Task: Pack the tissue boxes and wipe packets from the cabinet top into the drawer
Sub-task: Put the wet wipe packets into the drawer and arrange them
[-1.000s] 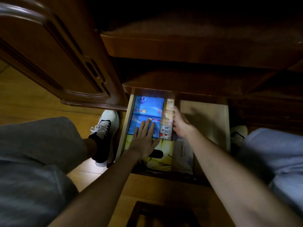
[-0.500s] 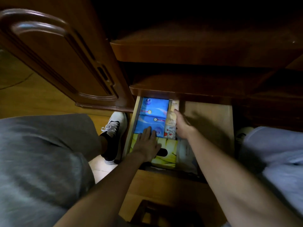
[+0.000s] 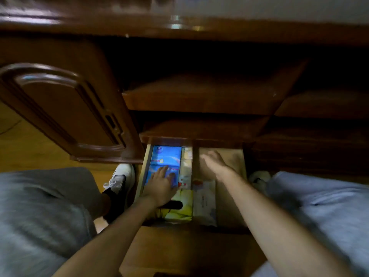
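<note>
The open drawer [image 3: 235,160] sits low in the cabinet. Two blue tissue packs [image 3: 166,156] fill its back left, with a column of small pale packets [image 3: 186,166] standing beside them. A yellow tissue box [image 3: 180,208] lies at the front left and a white wipe packet [image 3: 204,204] to its right. My left hand [image 3: 160,184] rests flat on the nearer blue pack and the yellow box, fingers spread. My right hand [image 3: 214,164] hovers open over the bare right half of the drawer, blurred, holding nothing.
An open cabinet door [image 3: 65,108] hangs at the left. Wooden shelves [image 3: 199,96] jut out above the drawer. My knees frame the drawer, with a white shoe [image 3: 120,176] on the wooden floor at its left. The cabinet top [image 3: 179,25] shows blurred at the frame's upper edge.
My right hand has let go of the small packets and moved right, over the drawer's bare side. The view has tilted up, showing more of the cabinet. The left hand stays put.
</note>
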A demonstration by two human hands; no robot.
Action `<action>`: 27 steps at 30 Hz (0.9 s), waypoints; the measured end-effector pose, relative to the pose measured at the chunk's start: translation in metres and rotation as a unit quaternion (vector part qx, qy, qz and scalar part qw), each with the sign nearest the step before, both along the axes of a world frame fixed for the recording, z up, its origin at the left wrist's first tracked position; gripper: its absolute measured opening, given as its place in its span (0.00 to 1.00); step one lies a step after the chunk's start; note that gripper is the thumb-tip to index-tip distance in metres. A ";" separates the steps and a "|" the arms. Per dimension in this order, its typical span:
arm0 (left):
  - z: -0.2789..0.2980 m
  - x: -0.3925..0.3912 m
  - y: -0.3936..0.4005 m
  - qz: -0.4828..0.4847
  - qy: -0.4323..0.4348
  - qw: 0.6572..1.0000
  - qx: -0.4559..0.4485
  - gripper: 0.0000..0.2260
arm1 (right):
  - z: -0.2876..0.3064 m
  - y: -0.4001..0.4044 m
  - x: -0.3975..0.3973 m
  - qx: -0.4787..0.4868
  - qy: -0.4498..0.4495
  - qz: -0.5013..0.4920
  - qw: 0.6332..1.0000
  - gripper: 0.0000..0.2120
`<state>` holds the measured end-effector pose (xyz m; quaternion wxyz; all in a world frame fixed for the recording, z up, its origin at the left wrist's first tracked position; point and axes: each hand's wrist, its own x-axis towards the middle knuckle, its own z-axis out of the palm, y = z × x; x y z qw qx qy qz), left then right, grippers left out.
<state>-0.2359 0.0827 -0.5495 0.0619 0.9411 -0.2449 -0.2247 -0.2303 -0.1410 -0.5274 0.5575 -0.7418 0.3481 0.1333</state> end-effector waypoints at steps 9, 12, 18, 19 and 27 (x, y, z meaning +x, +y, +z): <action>0.238 0.048 -0.012 -0.057 -0.371 0.883 -0.281 0.12 | 0.256 -0.037 -0.023 -0.152 -0.359 0.112 0.914 0.08; 0.306 0.071 -0.031 -0.055 -0.430 0.843 -0.318 0.11 | 0.315 -0.049 -0.003 -0.248 -0.433 0.064 0.864 0.08; 0.374 0.144 -0.074 -0.047 -0.389 0.882 -0.263 0.14 | 0.358 -0.086 0.077 -0.400 -0.296 0.117 0.859 0.25; 0.380 0.158 -0.080 -0.043 -0.385 0.884 -0.260 0.15 | 0.358 -0.089 0.091 -0.418 -0.279 0.137 0.854 0.28; 0.415 0.285 -0.137 -0.016 -0.421 0.893 -0.158 0.22 | 0.368 -0.109 0.216 -0.478 -0.163 0.164 0.847 0.36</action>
